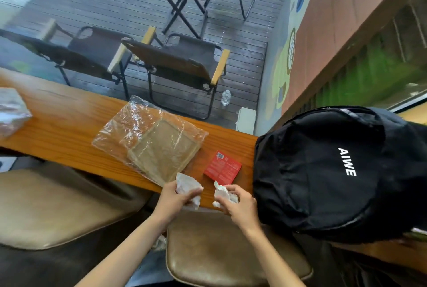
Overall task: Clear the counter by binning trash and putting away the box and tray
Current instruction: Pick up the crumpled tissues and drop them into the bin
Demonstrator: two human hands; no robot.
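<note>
Left hand (175,196) grips one crumpled wrapper (187,188), right hand (238,203) another wad (224,195). The red box (222,167) lies just beyond, nearer the right

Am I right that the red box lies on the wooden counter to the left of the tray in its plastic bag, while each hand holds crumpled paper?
Not quite: the head view shows the red box lying to the right of the bagged tray, between it and the black backpack.

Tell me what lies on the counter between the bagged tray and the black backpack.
The red box, flat on the wooden counter, seen in the head view.
</note>
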